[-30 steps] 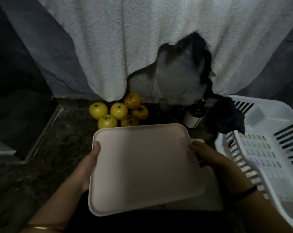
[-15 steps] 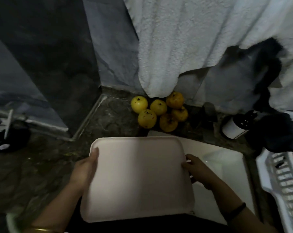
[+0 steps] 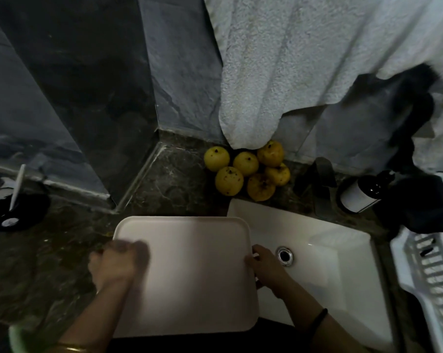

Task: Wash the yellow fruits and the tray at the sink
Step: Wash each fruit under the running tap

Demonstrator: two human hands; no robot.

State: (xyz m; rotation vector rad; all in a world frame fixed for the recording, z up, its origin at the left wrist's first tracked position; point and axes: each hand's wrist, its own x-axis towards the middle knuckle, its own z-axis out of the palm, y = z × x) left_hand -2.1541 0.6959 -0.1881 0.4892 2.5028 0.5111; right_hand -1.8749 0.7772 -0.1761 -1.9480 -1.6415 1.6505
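The pale pink rectangular plastic tray (image 3: pixel 190 271), rounded corners, lies roughly level at the worktop's front edge, between both hands. Its right side overlaps the left part of the sink. Can't tell if it rests on the worktop or is held just above it. The left hand (image 3: pixel 113 263) is on the tray's left rim, fingers bunched & curled over the edge. Motion blur hides the finer detail of that grip. The right hand (image 3: pixel 265 268) grips the right rim, fingers curled round the edge. A thin black band (image 3: pixel 320 317) rings the right wrist, a gold bangle (image 3: pixel 70 349) the left.

Six round yellow fruits (image 3: pixel 246 171) w/ dark specks lie in a tight cluster at the worktop's back edge, against the wall, just behind the sink's back-left corner & apart from the tray. The ones on the right look more orange.

The white rectangular sink basin (image 3: pixel 324 266) is set into the dark mottled stone worktop (image 3: pixel 62 250), its metal drain (image 3: pixel 284 254) just beside the right hand. Behind the sink stands a dark tap (image 3: pixel 322 179). Right of that is a dark pump bottle w/ white label (image 3: pixel 359 198). A dark crumpled cloth (image 3: pixel 419 210) sits at back right, partly over the white slatted plastic dish rack (image 3: pixel 431 281) along the worktop's right edge. A large white fluffy towel (image 3: pixel 291 72) hangs down the wall, lower hem just above the back fruits. Far left is a black round object (image 3: pixel 19 210) w/ a white stick, too dim to ID.
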